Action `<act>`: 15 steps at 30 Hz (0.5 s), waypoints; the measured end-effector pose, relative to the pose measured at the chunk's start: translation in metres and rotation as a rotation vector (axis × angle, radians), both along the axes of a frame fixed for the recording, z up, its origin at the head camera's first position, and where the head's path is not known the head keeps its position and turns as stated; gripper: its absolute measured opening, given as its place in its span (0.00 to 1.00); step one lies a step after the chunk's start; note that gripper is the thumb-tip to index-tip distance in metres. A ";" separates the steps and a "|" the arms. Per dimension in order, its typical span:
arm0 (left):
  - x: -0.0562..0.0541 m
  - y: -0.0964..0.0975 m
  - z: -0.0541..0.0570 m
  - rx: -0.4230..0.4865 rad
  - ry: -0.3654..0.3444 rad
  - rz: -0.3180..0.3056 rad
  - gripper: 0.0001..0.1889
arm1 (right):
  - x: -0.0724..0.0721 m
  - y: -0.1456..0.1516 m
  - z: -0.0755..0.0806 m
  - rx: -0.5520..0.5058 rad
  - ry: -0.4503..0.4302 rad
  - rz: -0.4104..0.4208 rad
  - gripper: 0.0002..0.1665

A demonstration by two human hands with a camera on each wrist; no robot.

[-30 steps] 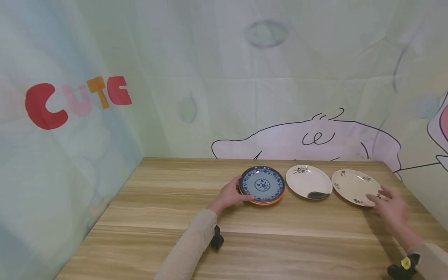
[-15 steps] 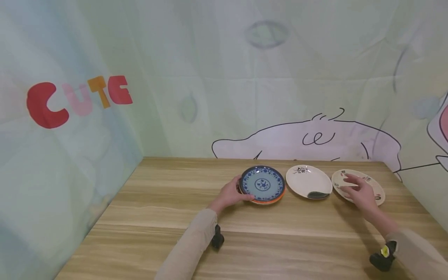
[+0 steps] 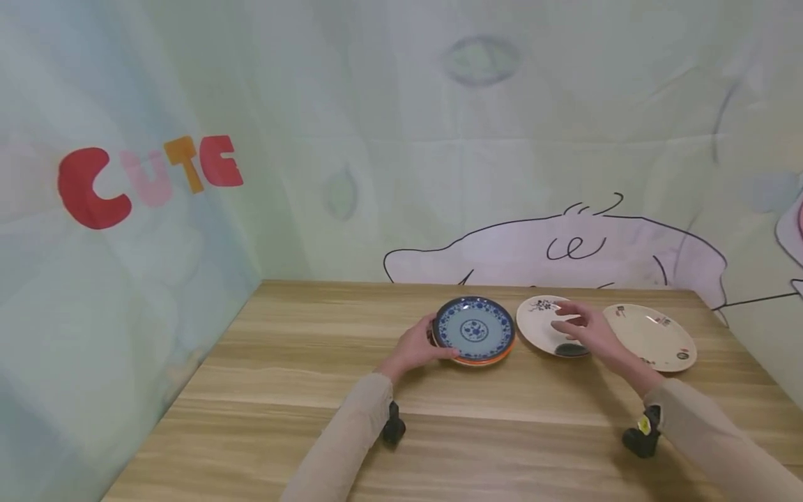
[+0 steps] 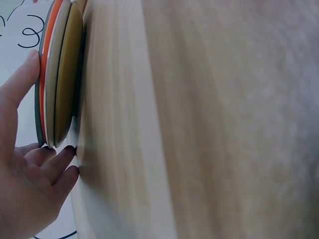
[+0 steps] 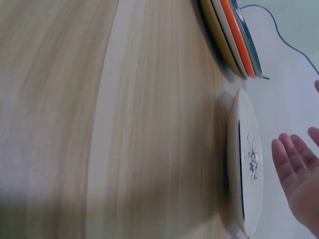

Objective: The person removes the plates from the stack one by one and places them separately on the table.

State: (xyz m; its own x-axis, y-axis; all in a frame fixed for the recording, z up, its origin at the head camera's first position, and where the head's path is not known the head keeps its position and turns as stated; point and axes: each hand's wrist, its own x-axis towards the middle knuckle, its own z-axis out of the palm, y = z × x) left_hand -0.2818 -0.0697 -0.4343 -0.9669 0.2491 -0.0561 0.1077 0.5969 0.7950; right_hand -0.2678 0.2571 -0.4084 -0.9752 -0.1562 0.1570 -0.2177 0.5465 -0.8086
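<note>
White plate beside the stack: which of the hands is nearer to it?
Right. The right hand hovers above the white plate, not touching it; the left hand holds the stack at the edge facing away from that plate.

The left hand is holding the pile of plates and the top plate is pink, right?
Not quite: the top plate is blue, not pink, as the head view shows. The left hand is holding the pile of plates, just like you said.
</note>
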 end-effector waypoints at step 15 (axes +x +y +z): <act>0.001 -0.001 0.002 0.011 0.023 -0.019 0.47 | -0.021 -0.046 -0.013 0.096 0.006 0.106 0.36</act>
State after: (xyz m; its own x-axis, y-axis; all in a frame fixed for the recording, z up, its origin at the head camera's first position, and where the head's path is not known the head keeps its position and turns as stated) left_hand -0.2812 -0.0708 -0.4324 -0.9630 0.2677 -0.0312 0.1370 0.5857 0.7989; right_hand -0.2891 0.2106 -0.4213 -0.9515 -0.2728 0.1423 -0.2830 0.5947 -0.7525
